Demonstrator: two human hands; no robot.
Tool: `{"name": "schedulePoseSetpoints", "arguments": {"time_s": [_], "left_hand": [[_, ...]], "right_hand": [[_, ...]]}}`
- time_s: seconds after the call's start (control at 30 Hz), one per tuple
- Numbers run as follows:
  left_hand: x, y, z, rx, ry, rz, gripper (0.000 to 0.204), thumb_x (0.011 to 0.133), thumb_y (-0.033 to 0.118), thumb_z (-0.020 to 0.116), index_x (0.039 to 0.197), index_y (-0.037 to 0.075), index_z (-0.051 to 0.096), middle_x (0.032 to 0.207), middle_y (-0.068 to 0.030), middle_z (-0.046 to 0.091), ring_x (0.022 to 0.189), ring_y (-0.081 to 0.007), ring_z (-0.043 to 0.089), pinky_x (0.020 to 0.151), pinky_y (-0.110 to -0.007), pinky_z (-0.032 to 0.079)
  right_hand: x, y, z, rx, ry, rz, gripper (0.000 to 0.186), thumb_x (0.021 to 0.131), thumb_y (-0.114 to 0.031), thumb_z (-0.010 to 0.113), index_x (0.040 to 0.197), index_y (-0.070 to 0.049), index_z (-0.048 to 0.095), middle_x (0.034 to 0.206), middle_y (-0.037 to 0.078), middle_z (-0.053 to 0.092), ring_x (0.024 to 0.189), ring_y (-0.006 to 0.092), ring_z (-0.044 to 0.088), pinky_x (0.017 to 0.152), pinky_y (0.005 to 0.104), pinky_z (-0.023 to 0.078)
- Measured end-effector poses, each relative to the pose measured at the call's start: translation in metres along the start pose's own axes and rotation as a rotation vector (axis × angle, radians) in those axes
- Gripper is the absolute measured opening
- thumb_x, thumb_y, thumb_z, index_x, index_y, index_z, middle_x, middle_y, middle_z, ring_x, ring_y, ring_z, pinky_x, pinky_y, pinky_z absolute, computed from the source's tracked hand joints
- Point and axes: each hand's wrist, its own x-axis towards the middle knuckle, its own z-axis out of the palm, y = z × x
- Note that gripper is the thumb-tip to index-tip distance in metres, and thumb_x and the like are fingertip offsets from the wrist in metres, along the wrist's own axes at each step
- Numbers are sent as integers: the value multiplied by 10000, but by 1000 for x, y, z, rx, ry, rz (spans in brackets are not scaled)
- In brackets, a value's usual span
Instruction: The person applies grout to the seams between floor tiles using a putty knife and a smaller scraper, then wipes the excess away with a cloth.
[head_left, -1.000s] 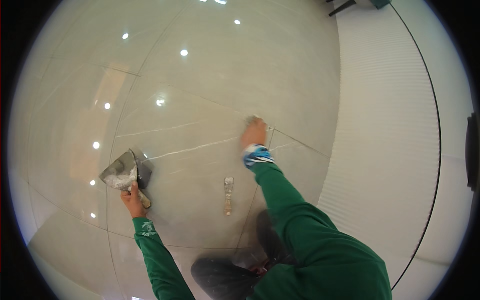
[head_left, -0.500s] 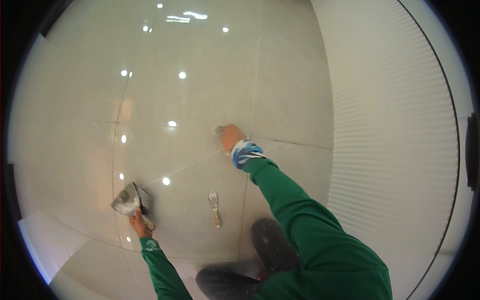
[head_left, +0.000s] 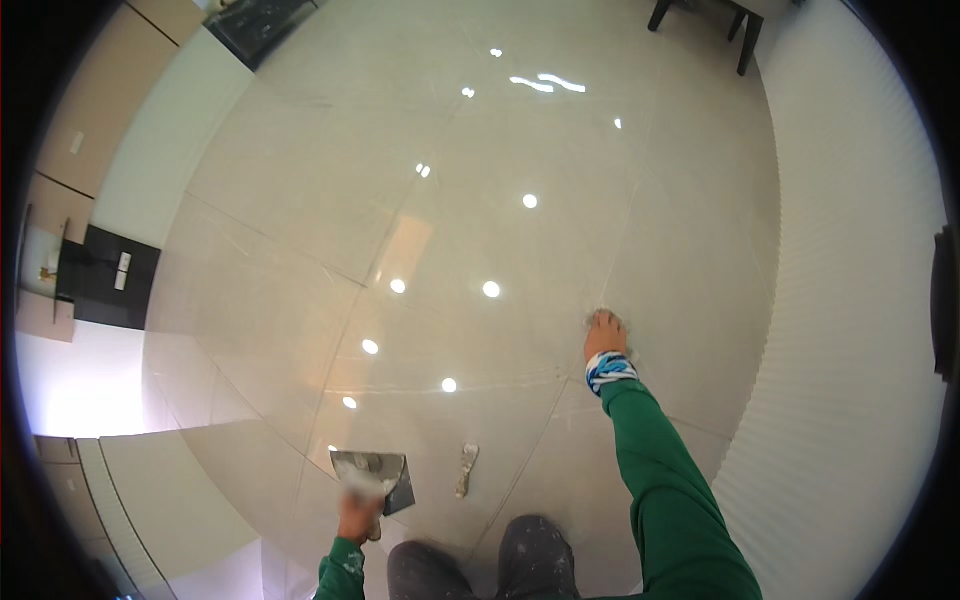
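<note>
Leftmost, well apart from the putty knife (head_left: 466, 472): one dark wall panel (head_left: 85, 272) with pale switch plates (head_left: 122, 270). Next, near the putty knife on its left: the person's left hand (head_left: 358, 517), in a green sleeve (head_left: 342, 570) marked with white, fingers clenched round the handle of a grey bladed tool (head_left: 399, 492); pale material on the blade, partly blurred. Nearer the person than the putty knife, one to either side: two knees (head_left: 538, 555), dark, pale-flecked. The putty knife itself: pale, lying flat on the glossy tiled floor (head_left: 560, 250). Right of and beyond the putty knife: the right hand (head_left: 606, 337), blue-and-white band (head_left: 611, 371) at the wrist, lowered over a small greyish item (head_left: 591, 322); whether the fingers grip or merely press it cannot be told. Farther beyond the putty knife, rightward: dark-legged furniture (head_left: 748, 45). Rightmost, well apart from the putty knife: one white ribbed panel (head_left: 840, 300).
</note>
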Motion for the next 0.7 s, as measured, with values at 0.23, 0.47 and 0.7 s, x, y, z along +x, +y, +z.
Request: {"name": "schedulePoseSetpoints", "arguments": {"time_s": [0.23, 0.47, 0.7], "left_hand": [[-199, 74, -17, 274, 34, -153, 361, 875, 128, 738, 1190, -40, 682, 1143, -106, 726, 1022, -186, 668, 917, -353, 518], [-88, 137, -7, 109, 34, 35, 260, 901, 177, 734, 1093, 3, 710, 945, -4, 715, 834, -83, 617, 763, -277, 490], [-81, 182, -104, 188, 43, -85, 313, 890, 131, 735, 1161, -21, 694, 1096, -68, 728, 949, -124, 647, 872, -307, 503]], "right_hand": [[-140, -9, -22, -156, -504, -124, 508, 1038, -212, 434, 1524, -65, 409, 1578, 126, 313, 1382, 344, 396, 1120, 482, 395], [-16, -16, -30, -45, -154, 18, 360, 1044, -165, 428, 1357, -21, 529, 1460, 148, 436, 1312, 342, 475, 1080, 456, 453], [-36, -6, 9, 78, -211, 163, 439, 1045, -220, 454, 1447, -45, 475, 1581, 136, 283, 1377, 352, 406, 1083, 451, 472]]}}
